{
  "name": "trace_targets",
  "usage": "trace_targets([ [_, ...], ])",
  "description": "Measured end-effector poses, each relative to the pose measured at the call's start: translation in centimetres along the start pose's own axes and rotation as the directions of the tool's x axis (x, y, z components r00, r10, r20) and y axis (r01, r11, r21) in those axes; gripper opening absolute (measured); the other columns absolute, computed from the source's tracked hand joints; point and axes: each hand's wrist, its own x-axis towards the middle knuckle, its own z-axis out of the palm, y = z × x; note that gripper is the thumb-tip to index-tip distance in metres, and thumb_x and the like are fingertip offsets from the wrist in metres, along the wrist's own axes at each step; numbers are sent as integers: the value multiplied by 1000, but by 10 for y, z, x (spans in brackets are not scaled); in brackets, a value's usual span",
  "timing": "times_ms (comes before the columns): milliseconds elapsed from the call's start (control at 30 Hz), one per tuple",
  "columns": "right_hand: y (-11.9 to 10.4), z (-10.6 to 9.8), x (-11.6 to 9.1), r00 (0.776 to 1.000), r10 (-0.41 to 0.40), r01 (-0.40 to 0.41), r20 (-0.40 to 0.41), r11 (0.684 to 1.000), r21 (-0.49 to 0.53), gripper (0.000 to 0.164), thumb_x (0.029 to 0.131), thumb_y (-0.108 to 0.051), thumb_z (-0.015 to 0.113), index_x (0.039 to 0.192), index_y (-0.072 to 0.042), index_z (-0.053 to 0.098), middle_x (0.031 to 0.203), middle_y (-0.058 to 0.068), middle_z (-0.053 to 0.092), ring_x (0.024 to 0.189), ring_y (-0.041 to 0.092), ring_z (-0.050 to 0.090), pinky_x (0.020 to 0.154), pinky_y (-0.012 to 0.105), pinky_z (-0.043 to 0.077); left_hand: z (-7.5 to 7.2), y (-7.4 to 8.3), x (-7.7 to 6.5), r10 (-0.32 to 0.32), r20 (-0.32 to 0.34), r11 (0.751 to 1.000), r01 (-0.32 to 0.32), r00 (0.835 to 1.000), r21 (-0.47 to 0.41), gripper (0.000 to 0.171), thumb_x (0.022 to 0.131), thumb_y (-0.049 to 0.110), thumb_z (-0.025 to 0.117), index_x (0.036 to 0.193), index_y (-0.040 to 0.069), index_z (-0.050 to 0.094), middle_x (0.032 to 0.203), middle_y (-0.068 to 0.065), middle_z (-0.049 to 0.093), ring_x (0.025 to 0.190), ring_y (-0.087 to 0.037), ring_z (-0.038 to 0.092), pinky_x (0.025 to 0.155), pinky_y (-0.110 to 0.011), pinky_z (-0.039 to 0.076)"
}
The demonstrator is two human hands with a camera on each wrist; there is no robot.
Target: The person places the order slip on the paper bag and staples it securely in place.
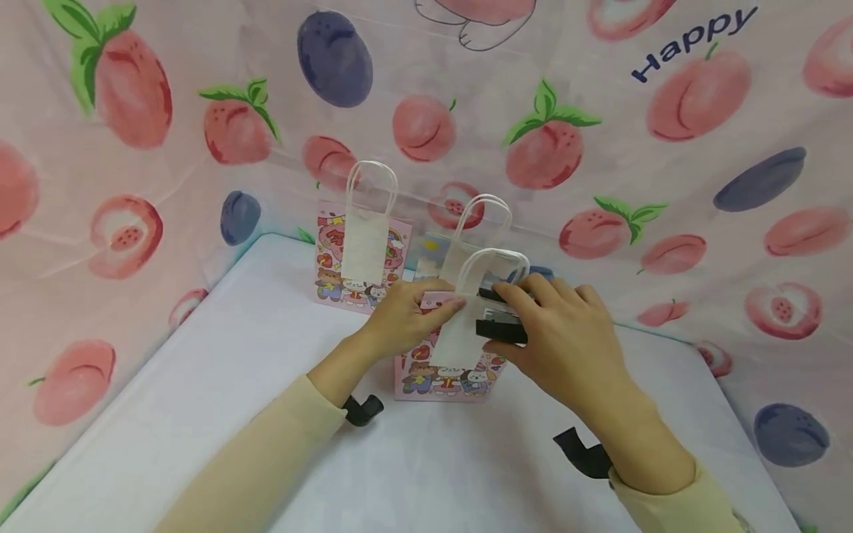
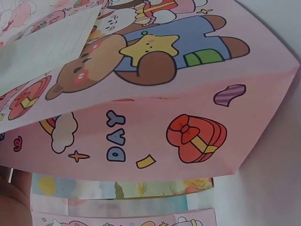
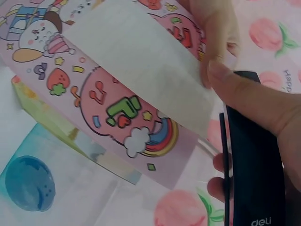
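A pink cartoon-print paper gift bag [image 1: 449,381] with white twisted handles [image 1: 493,255] stands on the white table. A blank white paper slip [image 1: 456,340] lies along its front, near the top. My left hand [image 1: 403,318] pinches the bag's top edge and the slip, its thumb in front. My right hand [image 1: 566,333] grips a black stapler [image 3: 254,155] marked "deli". The stapler's two arms stand apart, right by the bag's upper edge and the slip's end. In the left wrist view the bag's printed side [image 2: 197,141] fills most of the picture.
Another pink gift bag [image 1: 326,255] with a white slip [image 1: 364,248] on its front stands at the back left. Behind the held bag is a blue and yellow printed bag [image 1: 429,248] with white handles. A peach-print cloth [image 1: 480,155] hangs behind the white table [image 1: 233,355].
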Motion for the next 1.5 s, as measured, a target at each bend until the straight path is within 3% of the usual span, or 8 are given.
trace_targets([
  [100, 0, 4, 0, 1000, 4, -5, -14, 1000, -14, 80, 67, -50, 96, 134, -17, 67, 111, 9, 68, 96, 32, 66, 75, 48, 50, 2, 1, 1, 24, 1, 1000, -24, 1000, 13, 20, 103, 22, 67, 118, 12, 76, 76, 2, 71, 44, -4, 41, 48, -23, 42],
  [200, 1, 8, 0, 1000, 6, -6, -27, 1000, -22, 79, 67, -48, 96, 133, -17, 66, 110, 9, 67, 96, 33, 66, 75, 48, 49, 3, 3, 3, 47, -2, 999, -47, 999, 26, 20, 102, 20, 68, 118, 11, 76, 92, 0, 78, 46, -3, 44, 49, -23, 45],
  [400, -1, 12, 2, 998, -8, 5, -61, 999, -53, 81, 66, -49, 97, 132, -17, 65, 110, 11, 67, 98, 35, 65, 73, 47, 48, 4, 8, 3, 99, -5, 992, -99, 995, 77, 18, 100, 18, 70, 115, 10, 77, 96, -4, 79, 49, -2, 44, 49, -21, 43],
  [733, 0, 9, 8, 993, -93, 79, -74, 981, -176, 80, 63, -46, 99, 127, -14, 65, 104, 10, 66, 93, 34, 63, 68, 42, 44, 5, 12, 3, 171, -6, 973, -168, 985, 156, 16, 99, 16, 71, 111, 9, 77, 106, -5, 80, 65, -3, 59, 61, -19, 51],
  [1067, -8, -5, 30, 981, -185, 193, 54, 940, -282, 69, 61, -46, 100, 105, -5, 64, 91, 7, 63, 84, 29, 57, 68, 38, 41, 6, 10, 3, 218, -31, 962, -209, 976, 178, 15, 99, 14, 70, 112, 9, 76, 98, -2, 80, 65, -5, 53, 61, -20, 47],
  [1233, -8, -12, 40, 970, -217, 242, 114, 918, -314, 35, 79, -30, 89, 91, -7, 66, 82, 7, 63, 79, 29, 59, 65, 37, 40, 8, 9, 3, 234, -52, 954, -219, 971, 204, 13, 99, 14, 71, 110, 8, 71, 104, -4, 78, 78, -10, 62, 73, -24, 55],
  [1367, -9, -16, 49, 957, -231, 276, 175, 913, -300, 30, 80, -30, 88, 93, -10, 71, 87, 6, 68, 83, 30, 63, 69, 40, 46, 9, 10, 3, 234, -63, 950, -215, 970, 225, 12, 99, 14, 71, 110, 10, 68, 104, -2, 72, 91, -13, 65, 84, -28, 58],
  [1500, -10, -16, 56, 946, -237, 296, 223, 910, -291, 32, 78, -33, 88, 97, -12, 74, 93, 6, 72, 89, 30, 65, 75, 42, 50, 9, 10, 3, 247, -73, 947, -224, 966, 230, 10, 99, 12, 70, 108, 11, 66, 102, -2, 68, 92, -13, 61, 82, -28, 56],
])
